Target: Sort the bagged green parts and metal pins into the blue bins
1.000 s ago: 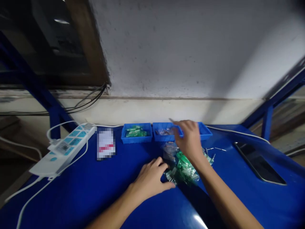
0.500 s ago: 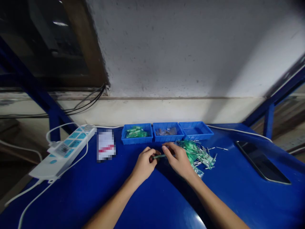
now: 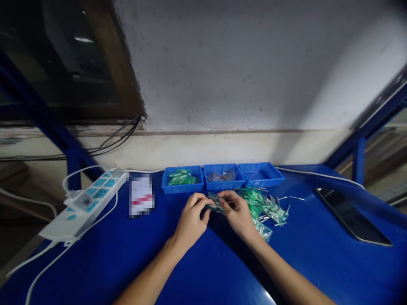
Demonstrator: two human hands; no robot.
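Note:
Between my two hands, above the blue table (image 3: 203, 267), is a small clear, greenish plastic bag (image 3: 216, 204); what is in it is too small to make out. My right hand (image 3: 237, 212) pinches the bag at its right side, thumb in front. The fingers of my left hand (image 3: 192, 220) close on its left edge. Just right of my right hand lies a pile of green plastic pieces (image 3: 254, 199) and thin metal pins (image 3: 275, 212), partly hidden by that hand. Another clear bag (image 3: 263, 231) lies at the pile's near side.
Along the wall stand three blue bins: one with green bagged pieces (image 3: 182, 189), one with brownish bagged pieces (image 3: 224, 185), and a third bin (image 3: 261, 183) at right. A power strip (image 3: 84, 207) with cables and a blurred white packet (image 3: 141, 195) lie left, a phone (image 3: 352, 216) right.
The plastic bag, seen thin and edge-on before, now shows its flat side between my hands. My left fingers have uncurled a little and reach onto its edge.

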